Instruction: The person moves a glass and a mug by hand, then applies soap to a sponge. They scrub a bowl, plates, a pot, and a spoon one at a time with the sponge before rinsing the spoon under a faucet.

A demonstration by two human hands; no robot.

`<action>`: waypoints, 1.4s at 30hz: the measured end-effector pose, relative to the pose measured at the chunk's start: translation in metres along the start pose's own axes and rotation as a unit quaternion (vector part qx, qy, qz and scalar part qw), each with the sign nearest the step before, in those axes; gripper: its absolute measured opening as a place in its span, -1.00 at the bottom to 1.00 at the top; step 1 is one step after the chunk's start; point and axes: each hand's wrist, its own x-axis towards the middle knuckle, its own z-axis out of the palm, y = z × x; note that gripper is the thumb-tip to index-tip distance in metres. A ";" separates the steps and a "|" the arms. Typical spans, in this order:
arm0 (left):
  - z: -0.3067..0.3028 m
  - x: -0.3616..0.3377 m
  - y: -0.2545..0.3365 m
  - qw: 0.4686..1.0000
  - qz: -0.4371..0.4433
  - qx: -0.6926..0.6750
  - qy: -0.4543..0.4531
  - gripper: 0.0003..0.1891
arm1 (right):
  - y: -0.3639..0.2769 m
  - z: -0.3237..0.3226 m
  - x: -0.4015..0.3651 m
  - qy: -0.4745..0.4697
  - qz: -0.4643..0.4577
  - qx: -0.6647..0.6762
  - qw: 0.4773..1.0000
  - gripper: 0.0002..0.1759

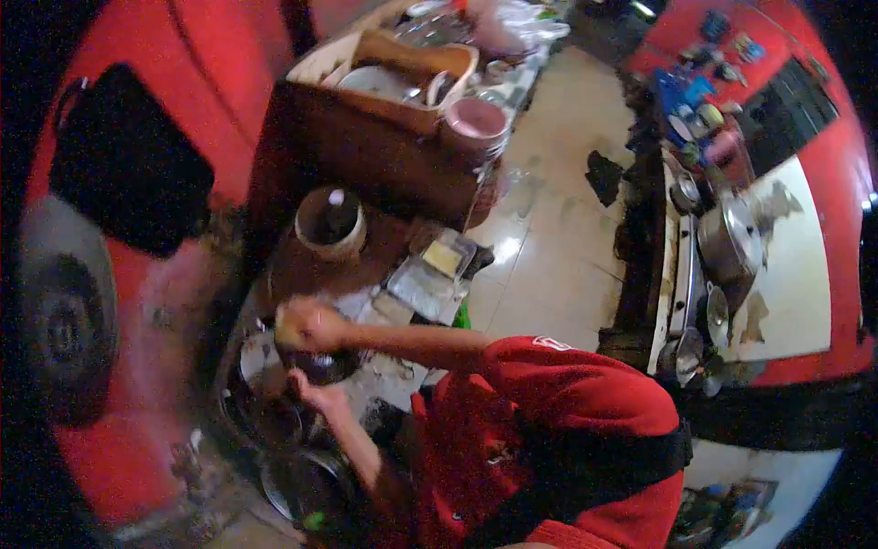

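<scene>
Brown counter runs from centre up to 12 o'clock, with a clay pot sitting on it. A dark bowl is at 8 o'clock. The right hand is balled in a fist just above it, and the left hand touches its lower edge. Can't tell that grip, it's too blurry.

- The right hand is smeared by motion, so what its fingers close on cannot be read.
- The left hand is half hidden behind a dark pot.
- The pans below are dim, and the picture's edge cuts them.
- The small things at the top right are too small to name.
</scene>
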 end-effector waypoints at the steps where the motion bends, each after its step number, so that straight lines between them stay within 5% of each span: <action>1: 0.022 -0.006 0.007 0.997 -0.069 -0.034 0.027 -0.44 | 0.005 0.001 0.015 -0.040 0.177 -0.016 0.983 -0.71; 2: 0.007 0.007 -0.002 0.999 -0.047 -0.013 0.023 -0.46 | 0.017 0.027 0.011 0.130 0.114 -0.041 0.984 -0.62; 5: -0.014 0.021 0.002 0.992 -0.036 -0.120 0.019 -0.57 | -0.025 0.016 -0.025 -0.059 -0.176 -0.026 0.982 -0.61; 6: -0.015 0.022 0.002 0.996 -0.011 -0.084 0.038 -0.63 | -0.015 0.014 -0.032 -0.057 -0.245 0.013 0.968 -0.65; 8: -0.023 0.010 -0.007 0.995 0.043 -0.030 0.089 -0.74 | 0.050 0.022 -0.058 -0.101 -0.174 0.030 0.979 -0.66; 9: -0.022 0.008 -0.017 0.991 0.077 -0.017 0.112 -0.79 | 0.048 0.025 -0.057 -0.049 0.009 0.050 0.997 -0.66; 11: 0.016 -0.008 -0.011 0.982 0.089 0.073 0.152 -0.87 | 0.018 0.035 -0.056 0.093 0.031 -0.013 0.995 -0.65; 13: -0.010 0.004 -0.031 0.982 0.041 0.078 0.168 -0.85 | 0.019 0.039 -0.070 -0.024 -0.200 -0.020 0.979 -0.66; 14: -0.012 -0.001 -0.032 0.966 0.104 0.202 0.127 -0.81 | 0.021 0.039 -0.063 -0.001 -0.164 0.035 0.986 -0.65; 15: -0.012 -0.005 -0.032 0.928 0.159 0.327 0.081 -0.78 | 0.029 0.039 -0.075 -0.019 0.183 0.333 0.925 -0.57; 16: -0.035 -0.006 -0.048 0.906 0.094 0.409 0.052 -0.71 | 0.043 0.040 -0.077 0.073 0.154 0.210 0.963 -0.48; 17: -0.049 -0.009 -0.060 0.897 0.051 0.439 -0.009 -0.68 | 0.105 0.053 -0.096 0.175 0.328 0.247 0.895 -0.44; 18: -0.052 -0.018 -0.069 0.871 0.106 0.478 -0.043 -0.68 | 0.125 0.046 -0.099 0.152 0.412 0.151 0.886 -0.41; 19: -0.052 -0.026 -0.074 0.837 0.161 0.517 -0.078 -0.65 | 0.164 0.039 -0.128 0.062 0.159 0.111 0.979 -0.40; 20: -0.064 -0.023 -0.074 0.838 0.160 0.516 -0.072 -0.65 | 0.164 0.030 -0.138 0.033 0.311 0.191 0.930 -0.47; 21: -0.079 -0.017 -0.072 0.721 0.221 0.629 -0.186 -0.63 | 0.162 0.024 -0.147 0.003 0.453 0.263 0.852 -0.51; 22: -0.090 -0.012 -0.066 0.573 0.269 0.716 -0.294 -0.59 | 0.170 0.022 -0.168 -0.004 0.455 0.264 0.850 -0.51; 23: -0.098 -0.010 -0.056 0.576 0.262 0.718 -0.290 -0.59 | 0.183 0.026 -0.203 0.002 0.492 0.205 0.846 -0.49; 25: -0.107 0.008 -0.032 0.553 0.300 0.731 -0.267 -0.55 | 0.192 0.033 -0.243 0.003 0.529 0.146 0.836 -0.46; 27: -0.114 0.037 -0.014 0.770 0.204 0.605 0.002 -0.46 | 0.189 0.040 -0.269 0.011 0.580 -0.046 0.814 -0.42; 28: -0.147 0.069 -0.016 0.768 0.258 0.566 0.151 -0.41 | 0.193 0.046 -0.281 0.036 0.518 -0.069 0.852 -0.40; 29: -0.152 0.085 0.004 0.675 0.319 0.598 0.292 -0.36 | 0.177 0.041 -0.278 0.038 0.529 -0.071 0.845 -0.40; 30: -0.200 0.116 0.012 0.589 0.285 0.657 0.375 -0.32 | 0.145 0.028 -0.258 -0.008 0.513 -0.124 0.849 -0.38; 31: -0.280 0.157 0.006 0.557 0.300 0.670 0.389 -0.23 | 0.118 0.020 -0.243 -0.055 0.497 -0.178 0.848 -0.36; 33: -0.423 0.230 0.005 0.726 0.419 0.432 0.333 -0.29 | 0.093 0.006 -0.219 -0.026 0.482 -0.156 0.862 -0.26; 34: -0.413 0.219 0.015 0.673 0.291 0.603 0.315 -0.35 | 0.091 0.000 -0.217 0.052 0.391 -0.240 0.887 -0.29; 35: -0.386 0.205 0.030 0.586 0.156 0.747 0.273 -0.41 | 0.086 -0.020 -0.192 0.026 0.507 -0.141 0.850 -0.35; 36: -0.380 0.203 0.033 0.584 0.142 0.739 0.306 -0.49 | 0.120 -0.025 -0.210 0.071 0.352 -0.258 0.897 -0.46; 37: -0.378 0.208 0.031 0.580 0.131 0.730 0.339 -0.58 | 0.109 -0.048 -0.174 0.013 0.372 -0.233 0.899 -0.54; 39: -0.376 0.216 0.036 0.588 0.112 0.726 0.339 -0.55 | 0.178 -0.057 -0.199 0.036 0.221 -0.329 0.918 -0.57; 41: -0.379 0.217 0.041 0.590 0.095 0.730 0.331 -0.52 | 0.191 -0.074 -0.200 -0.141 0.284 -0.363 0.876 -0.48; 42: -0.380 0.217 0.044 0.591 0.089 0.732 0.326 -0.50 | 0.192 -0.078 -0.197 -0.134 0.288 -0.365 0.875 -0.48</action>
